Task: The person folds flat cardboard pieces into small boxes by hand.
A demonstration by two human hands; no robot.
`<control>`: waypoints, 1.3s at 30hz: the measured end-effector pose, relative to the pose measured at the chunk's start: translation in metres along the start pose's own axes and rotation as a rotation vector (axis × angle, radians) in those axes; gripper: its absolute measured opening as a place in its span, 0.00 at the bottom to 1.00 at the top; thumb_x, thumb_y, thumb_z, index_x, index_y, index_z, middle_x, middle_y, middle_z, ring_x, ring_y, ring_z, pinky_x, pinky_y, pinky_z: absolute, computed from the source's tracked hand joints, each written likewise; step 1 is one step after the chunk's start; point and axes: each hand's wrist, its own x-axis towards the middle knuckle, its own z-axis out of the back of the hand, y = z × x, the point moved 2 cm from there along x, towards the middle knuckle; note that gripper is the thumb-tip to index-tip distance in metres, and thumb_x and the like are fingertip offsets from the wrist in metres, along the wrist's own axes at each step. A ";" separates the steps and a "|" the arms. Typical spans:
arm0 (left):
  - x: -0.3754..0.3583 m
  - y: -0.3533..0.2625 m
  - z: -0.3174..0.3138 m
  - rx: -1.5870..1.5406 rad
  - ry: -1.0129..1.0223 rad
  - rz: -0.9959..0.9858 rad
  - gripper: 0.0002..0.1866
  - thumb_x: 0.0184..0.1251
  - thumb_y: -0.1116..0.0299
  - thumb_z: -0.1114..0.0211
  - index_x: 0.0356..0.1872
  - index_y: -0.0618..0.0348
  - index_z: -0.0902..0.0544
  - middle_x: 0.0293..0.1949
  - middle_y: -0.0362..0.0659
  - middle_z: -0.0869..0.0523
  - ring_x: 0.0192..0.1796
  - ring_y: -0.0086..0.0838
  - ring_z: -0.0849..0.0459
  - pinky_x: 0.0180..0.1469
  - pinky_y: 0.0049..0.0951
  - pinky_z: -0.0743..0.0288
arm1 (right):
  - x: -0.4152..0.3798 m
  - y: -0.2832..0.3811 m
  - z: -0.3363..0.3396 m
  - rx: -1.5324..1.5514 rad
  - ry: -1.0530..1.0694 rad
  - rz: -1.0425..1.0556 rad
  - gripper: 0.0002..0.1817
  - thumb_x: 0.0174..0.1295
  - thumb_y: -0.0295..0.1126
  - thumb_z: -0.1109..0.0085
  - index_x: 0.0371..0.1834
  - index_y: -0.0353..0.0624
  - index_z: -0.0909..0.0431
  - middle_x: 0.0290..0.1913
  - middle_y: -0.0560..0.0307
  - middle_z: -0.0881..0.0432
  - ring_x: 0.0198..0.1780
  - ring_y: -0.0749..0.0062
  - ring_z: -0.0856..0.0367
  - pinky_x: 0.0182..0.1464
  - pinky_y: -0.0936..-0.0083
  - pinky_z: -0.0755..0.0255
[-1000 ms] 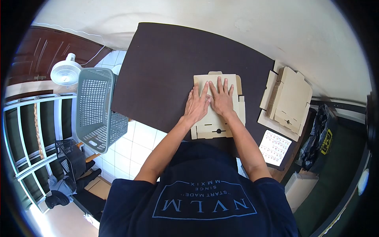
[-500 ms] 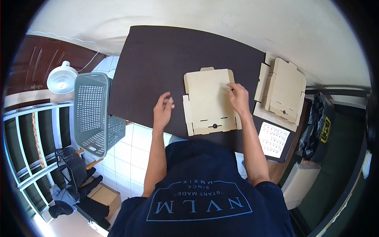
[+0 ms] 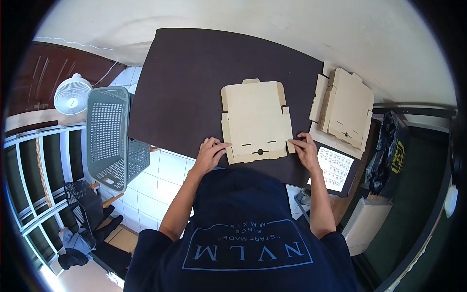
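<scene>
An unfolded brown cardboard box blank (image 3: pixel 258 114) lies flat on the dark table (image 3: pixel 189 87), its slotted front edge with a round cut-out toward my body. At its near left corner, my left hand (image 3: pixel 210 155) pinches the side flap between thumb and fingers. My right hand (image 3: pixel 306 152) is closed on the small flap at the near right corner. Parts of the fingertips on both sides are hard to make out.
A stack of cardboard blanks (image 3: pixel 348 104) sits at the table's right end, beside a sheet printed with small pictures (image 3: pixel 334 169). A grey plastic basket (image 3: pixel 108 141) and a white fan (image 3: pixel 73 95) stand to the left. A black plastic bag (image 3: pixel 386 155) is at the right.
Both hands have come down to the blank's near corners and closed on its flaps. The right side flap now shows folded out flat. The camera view has shifted slightly.
</scene>
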 end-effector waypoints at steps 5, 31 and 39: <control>0.007 0.003 0.010 -0.453 0.054 0.085 0.17 0.68 0.79 0.34 0.55 0.53 0.13 0.46 0.44 0.15 0.45 0.32 0.18 0.49 0.33 0.23 | 0.007 -0.008 -0.011 0.447 -0.033 -0.202 0.10 0.69 0.27 0.37 0.49 0.39 0.11 0.47 0.55 0.15 0.40 0.73 0.16 0.40 0.77 0.19; 0.022 -0.006 -0.028 -0.276 -0.161 0.168 0.11 0.70 0.71 0.32 0.51 0.57 0.10 0.45 0.51 0.18 0.41 0.39 0.16 0.47 0.35 0.19 | 0.009 0.038 -0.049 0.302 -0.073 -0.185 0.07 0.57 0.28 0.25 0.38 0.40 0.09 0.58 0.48 0.22 0.40 0.67 0.12 0.48 0.72 0.17; 0.035 -0.023 -0.021 -0.262 -0.193 0.371 0.10 0.68 0.66 0.29 0.44 0.61 0.10 0.40 0.52 0.17 0.43 0.41 0.16 0.47 0.38 0.20 | -0.010 0.074 -0.030 0.168 0.057 -0.024 0.20 0.57 0.37 0.23 0.49 0.37 0.12 0.73 0.47 0.36 0.60 0.55 0.19 0.54 0.65 0.18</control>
